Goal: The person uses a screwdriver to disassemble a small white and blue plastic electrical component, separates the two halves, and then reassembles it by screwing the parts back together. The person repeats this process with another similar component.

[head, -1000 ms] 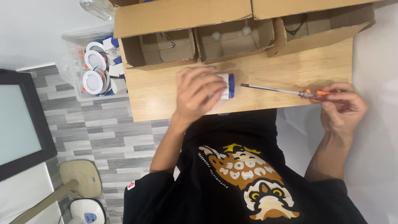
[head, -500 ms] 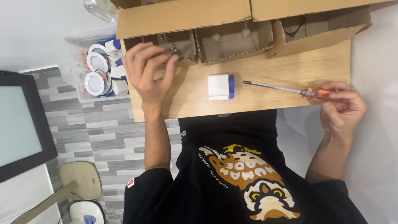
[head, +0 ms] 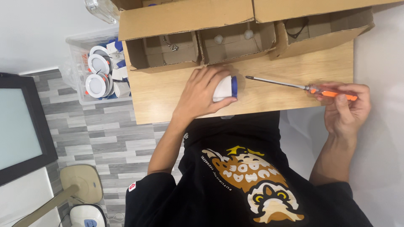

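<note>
My left hand (head: 202, 94) lies on the wooden table (head: 160, 101) with its fingers wrapped around a small white part with a blue end (head: 225, 87). My right hand (head: 347, 110) is off the table's right edge and grips the orange handle of a long screwdriver (head: 294, 86). The shaft lies nearly flat over the table, and its tip points at the blue end from a short gap away.
Three open cardboard boxes (head: 164, 52) stand along the table's far edge, with small metal clips and white pieces inside. A clear plastic bin (head: 99, 71) of round white fittings sits on the floor to the left. A black-framed panel (head: 21, 126) and a beige stand (head: 80, 185) are lower left.
My left hand left the white part, reached to the left cardboard box, then came back and closed on the part. The right hand and the screwdriver barely moved.
</note>
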